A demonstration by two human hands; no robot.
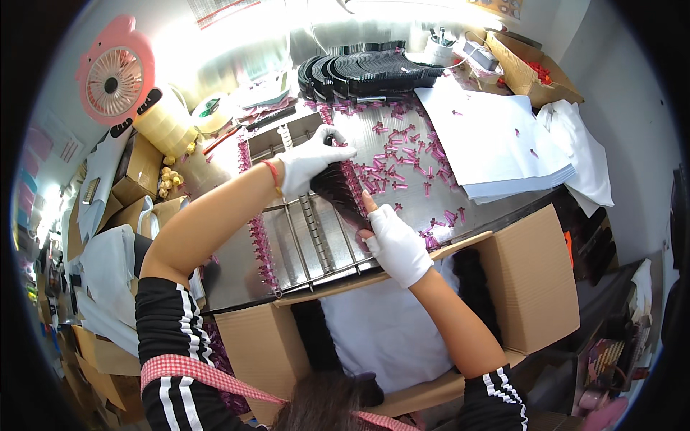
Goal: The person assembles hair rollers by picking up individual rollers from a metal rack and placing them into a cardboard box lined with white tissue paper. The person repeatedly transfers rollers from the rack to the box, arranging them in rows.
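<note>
My left hand (310, 164), in a white glove, is closed on the far end of a bundle of thin black strips (338, 188). At the near end, the bare thumb and forefinger of my gloved right hand (397, 243) pinch the same bundle. A row of small pink clips (352, 179) runs along the bundle's right edge. Beneath both hands lies a metal rack (293, 244) with rods and a toothed middle bar. Another line of pink clips (260, 244) stands along the rack's left side.
Loose pink clips (399, 161) lie scattered over the metal table right of the rack. Behind them sits a stack of curved black strips (366, 72). White paper sheets (496, 144) lie at right. An open cardboard box (528, 276) stands before me; a pink fan (113, 79) is far left.
</note>
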